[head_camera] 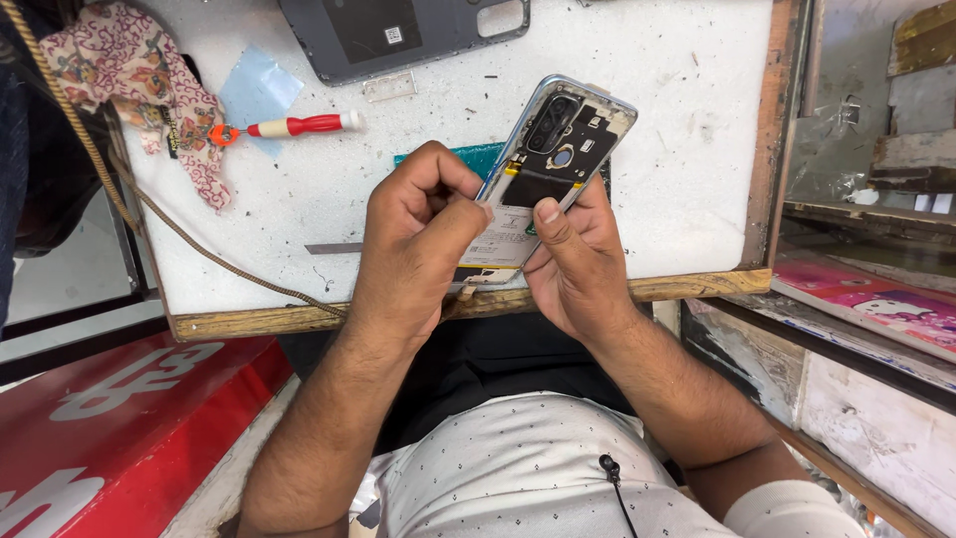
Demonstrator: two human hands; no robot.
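Observation:
Both my hands hold a smartphone (558, 149) with its back cover removed, tilted above the white worktop (677, 130). Its camera module, black shields and pale battery are exposed. My left hand (413, 239) is curled at the phone's left edge, with thumb and fingers pinched against the battery side. Whether it holds a small tool I cannot tell. My right hand (578, 264) cradles the phone from the right and below, its thumb pressing on the lower middle of the open back.
A grey phone back cover (398, 35) lies at the far edge. A red-handled screwdriver (299, 126), a blue film (257, 92) and a patterned cloth (139, 85) are at the left. A teal mat (468, 157) is under the phone. A wooden rim (697, 286) bounds the worktop.

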